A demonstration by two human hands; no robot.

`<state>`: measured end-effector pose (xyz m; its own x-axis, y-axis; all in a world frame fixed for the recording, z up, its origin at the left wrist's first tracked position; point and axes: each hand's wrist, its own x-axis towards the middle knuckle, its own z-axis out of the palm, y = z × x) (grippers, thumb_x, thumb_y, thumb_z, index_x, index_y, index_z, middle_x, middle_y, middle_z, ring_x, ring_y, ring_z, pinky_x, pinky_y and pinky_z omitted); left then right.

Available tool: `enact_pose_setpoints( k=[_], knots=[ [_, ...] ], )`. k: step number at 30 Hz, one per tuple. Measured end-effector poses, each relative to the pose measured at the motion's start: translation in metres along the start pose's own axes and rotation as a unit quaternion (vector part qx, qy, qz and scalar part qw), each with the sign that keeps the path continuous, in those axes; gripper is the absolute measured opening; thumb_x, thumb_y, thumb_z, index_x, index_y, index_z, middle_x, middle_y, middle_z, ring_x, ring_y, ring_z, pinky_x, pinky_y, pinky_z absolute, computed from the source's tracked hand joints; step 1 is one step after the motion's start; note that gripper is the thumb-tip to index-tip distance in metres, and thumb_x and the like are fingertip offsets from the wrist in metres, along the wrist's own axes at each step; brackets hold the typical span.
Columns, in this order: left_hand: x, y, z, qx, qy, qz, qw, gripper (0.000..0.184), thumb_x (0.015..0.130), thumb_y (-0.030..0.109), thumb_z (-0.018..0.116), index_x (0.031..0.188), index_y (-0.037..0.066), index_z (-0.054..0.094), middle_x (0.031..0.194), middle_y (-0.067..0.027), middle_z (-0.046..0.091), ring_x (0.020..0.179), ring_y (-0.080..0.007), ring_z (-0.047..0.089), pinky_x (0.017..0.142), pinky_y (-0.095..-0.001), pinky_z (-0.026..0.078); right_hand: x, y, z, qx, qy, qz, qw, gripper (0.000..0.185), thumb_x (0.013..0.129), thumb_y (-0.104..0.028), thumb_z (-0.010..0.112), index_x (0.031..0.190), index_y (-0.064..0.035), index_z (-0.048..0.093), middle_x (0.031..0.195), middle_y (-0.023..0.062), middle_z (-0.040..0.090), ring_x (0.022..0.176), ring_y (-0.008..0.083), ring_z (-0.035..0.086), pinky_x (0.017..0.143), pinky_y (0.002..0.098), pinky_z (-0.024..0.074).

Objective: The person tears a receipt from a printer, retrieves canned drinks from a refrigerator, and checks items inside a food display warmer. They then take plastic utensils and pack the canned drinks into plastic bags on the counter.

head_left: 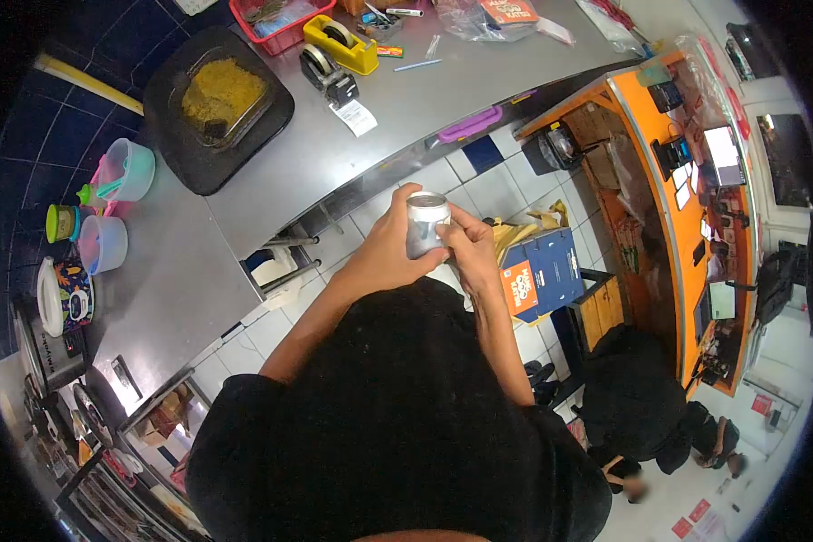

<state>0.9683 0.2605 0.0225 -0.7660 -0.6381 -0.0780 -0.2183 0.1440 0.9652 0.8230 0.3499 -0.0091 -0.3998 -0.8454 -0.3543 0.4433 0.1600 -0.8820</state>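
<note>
A silver-grey can point(424, 237) with a round rimmed top is held upright in front of my chest, off the edge of the steel counter. My left hand point(390, 246) wraps round its left side, with the thumb across the bottom front. On the other side, my right hand point(475, 247) closes on the can, its thumb against the front near a pale patch. I cannot make out what that patch is. The can's back is hidden by fingers.
The steel counter point(271, 190) carries a black tray point(176, 158) with yellow crumbs, a black label dispenser point(327, 79), a yellow tape dispenser point(357, 56), a red basket point(285, 36) and plastic tubs point(104, 244). At right are a dark blue box point(551, 271), an orange shelf unit point(646, 135) and other people.
</note>
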Motion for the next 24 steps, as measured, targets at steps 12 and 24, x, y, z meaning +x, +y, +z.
enact_pose_setpoints(
  k=[12, 24],
  knots=[
    [0.026, 0.002, 0.006, 0.018, 0.001, 0.022, 1.000, 0.091, 0.075, 0.024, 0.081, 0.145, 0.005, 0.025, 0.127, -0.0251, 0.054, 0.120, -0.0344, 0.056, 0.100, -0.0425, 0.044, 0.015, -0.014, -0.011, 0.014, 0.000, -0.011, 1.000, 0.044, 0.087, -0.006, 0.065, 0.128, 0.0092, 0.059, 0.111, 0.0134, 0.071, 0.094, 0.0135, 0.066, 0.085, 0.0266, 0.0516],
    [0.033, 0.001, 0.011, 0.017, -0.004, -0.003, 1.000, 0.091, 0.076, 0.027, 0.081, 0.145, 0.005, 0.025, 0.126, -0.0259, 0.055, 0.117, -0.0371, 0.058, 0.099, -0.0442, 0.045, 0.024, -0.008, -0.021, 0.028, 0.001, 0.005, 1.000, 0.045, 0.086, -0.005, 0.065, 0.129, 0.0085, 0.060, 0.105, 0.0113, 0.072, 0.087, 0.0112, 0.066, 0.076, 0.0243, 0.0514]
  ],
)
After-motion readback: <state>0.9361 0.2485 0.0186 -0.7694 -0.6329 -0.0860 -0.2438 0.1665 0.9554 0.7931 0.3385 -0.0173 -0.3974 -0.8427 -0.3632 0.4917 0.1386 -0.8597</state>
